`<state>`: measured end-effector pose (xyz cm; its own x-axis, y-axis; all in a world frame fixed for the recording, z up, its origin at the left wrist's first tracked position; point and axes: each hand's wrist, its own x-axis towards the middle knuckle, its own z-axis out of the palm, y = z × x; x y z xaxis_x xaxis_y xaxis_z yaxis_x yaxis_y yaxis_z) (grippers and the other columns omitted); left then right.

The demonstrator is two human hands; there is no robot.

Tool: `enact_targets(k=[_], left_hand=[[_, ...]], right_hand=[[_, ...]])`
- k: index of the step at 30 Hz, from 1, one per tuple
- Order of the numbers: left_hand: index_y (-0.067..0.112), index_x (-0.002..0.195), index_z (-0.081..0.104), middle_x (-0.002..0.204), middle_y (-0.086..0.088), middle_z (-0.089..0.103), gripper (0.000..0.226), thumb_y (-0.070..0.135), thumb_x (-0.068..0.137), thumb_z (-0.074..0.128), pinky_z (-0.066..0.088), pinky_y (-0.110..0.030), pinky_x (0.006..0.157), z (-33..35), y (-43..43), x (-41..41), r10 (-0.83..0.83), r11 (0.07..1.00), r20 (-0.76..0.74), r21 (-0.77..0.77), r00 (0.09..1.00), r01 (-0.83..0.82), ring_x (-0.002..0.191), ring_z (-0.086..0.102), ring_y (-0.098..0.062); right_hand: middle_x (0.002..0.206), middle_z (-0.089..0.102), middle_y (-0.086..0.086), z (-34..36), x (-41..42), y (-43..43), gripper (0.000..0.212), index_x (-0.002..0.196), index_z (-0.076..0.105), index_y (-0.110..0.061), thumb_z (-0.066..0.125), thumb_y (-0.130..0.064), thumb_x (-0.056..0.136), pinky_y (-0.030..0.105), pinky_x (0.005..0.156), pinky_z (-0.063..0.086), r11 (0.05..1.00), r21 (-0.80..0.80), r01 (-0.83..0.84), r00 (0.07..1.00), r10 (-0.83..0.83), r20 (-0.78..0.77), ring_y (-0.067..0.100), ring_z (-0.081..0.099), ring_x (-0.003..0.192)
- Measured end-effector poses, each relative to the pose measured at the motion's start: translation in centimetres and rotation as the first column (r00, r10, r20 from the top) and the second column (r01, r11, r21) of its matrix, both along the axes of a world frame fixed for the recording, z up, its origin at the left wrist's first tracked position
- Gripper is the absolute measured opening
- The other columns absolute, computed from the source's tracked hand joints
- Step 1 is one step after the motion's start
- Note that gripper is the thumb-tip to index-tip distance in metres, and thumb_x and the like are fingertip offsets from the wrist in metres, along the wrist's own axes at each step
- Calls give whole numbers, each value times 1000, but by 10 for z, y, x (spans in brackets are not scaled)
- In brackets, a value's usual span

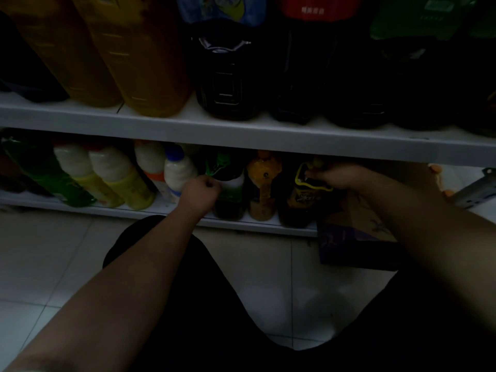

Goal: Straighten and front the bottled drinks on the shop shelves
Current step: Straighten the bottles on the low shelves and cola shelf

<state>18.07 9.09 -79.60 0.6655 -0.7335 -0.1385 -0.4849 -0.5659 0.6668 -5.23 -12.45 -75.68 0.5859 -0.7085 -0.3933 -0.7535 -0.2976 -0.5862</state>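
On the bottom shelf stand several bottled drinks. My left hand is curled against the left side of a dark bottle with a green label. My right hand grips the top of a dark bottle with a yellow-edged label. Between the two stands an orange bottle. To the left are a white bottle with a blue cap and milky bottles with yellow labels. The scene is dim.
The upper shelf carries big yellow bottles and dark bottles. A purple cardboard box sits on the tiled floor at the right of the bottom shelf. My dark-clothed knees fill the foreground.
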Motion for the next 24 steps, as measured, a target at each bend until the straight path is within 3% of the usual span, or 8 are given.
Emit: enact_targets(k=[5, 9, 11, 13, 16, 19, 22, 24], left_hand=[[6, 75, 50, 65, -6, 51, 18, 18, 86, 59, 32, -30, 60, -2, -1, 4, 27, 1000, -19, 8, 999, -27, 83, 59, -36], [-4, 104, 56, 96, -24, 62, 32, 19, 84, 63, 33, -28, 66, -5, -3, 5, 95, 995, 13, -41, 995, -95, 93, 59, -37], [-7, 110, 54, 101, -28, 61, 37, 18, 83, 62, 33, -29, 67, -6, -4, 5, 75, 996, 23, -56, 997, -74, 95, 59, -40], [-4, 116, 52, 105, -26, 62, 40, 17, 83, 62, 34, -29, 69, -7, -4, 6, 42, 997, 25, -65, 999, -40, 98, 58, -39], [1, 118, 54, 107, -21, 63, 39, 18, 84, 64, 36, -29, 72, -8, -3, 10, 6, 996, 17, -84, 1000, -5, 100, 57, -37], [5, 119, 57, 109, -19, 64, 38, 19, 85, 65, 38, -29, 75, -10, -2, 14, -15, 996, -6, -90, 1000, 14, 102, 58, -36], [7, 118, 60, 107, -19, 65, 32, 15, 86, 61, 35, -25, 71, -13, 0, 17, -19, 994, -5, -110, 1000, 19, 99, 59, -35], [9, 121, 59, 110, -18, 65, 34, 14, 88, 58, 35, -23, 72, -16, 2, 20, -34, 992, -1, -122, 999, 34, 100, 59, -34]], right_hand=[[147, 38, 6, 9, -7, -2, 55, 139, 42, -17, 56, -41, 92, 28, 105, 26, 995, -62, -79, 992, 72, -102, 23, 38, 131], [148, 37, 7, 14, 5, 5, 57, 141, 39, -17, 55, -42, 92, 30, 107, 29, 991, -82, -102, 978, 85, -189, 24, 37, 133], [142, 45, 8, 14, 20, 15, 54, 135, 46, -21, 51, -51, 89, 28, 99, 32, 951, -248, -185, 954, 113, -278, 25, 43, 127], [133, 52, 6, 14, 36, 33, 65, 130, 49, -26, 44, -69, 81, 30, 92, 36, 889, -413, -200, 961, 96, -258, 25, 48, 120], [134, 50, 7, 9, 68, 54, 78, 133, 44, -28, 39, -80, 75, 34, 101, 35, 793, -555, -252, 963, 150, -224, 27, 46, 123], [142, 42, 4, 5, 98, 62, 63, 134, 41, -31, 42, -69, 84, 38, 109, 26, 842, -493, -219, 972, 144, -185, 27, 38, 130], [142, 44, 10, 6, 114, 59, 50, 137, 43, -19, 46, -44, 95, 35, 104, 35, 982, -146, -119, 992, 111, -64, 29, 44, 127], [138, 48, 15, 8, 120, 58, 43, 135, 45, -9, 46, -29, 98, 32, 98, 36, 989, -33, -147, 988, 145, -46, 31, 46, 125]])
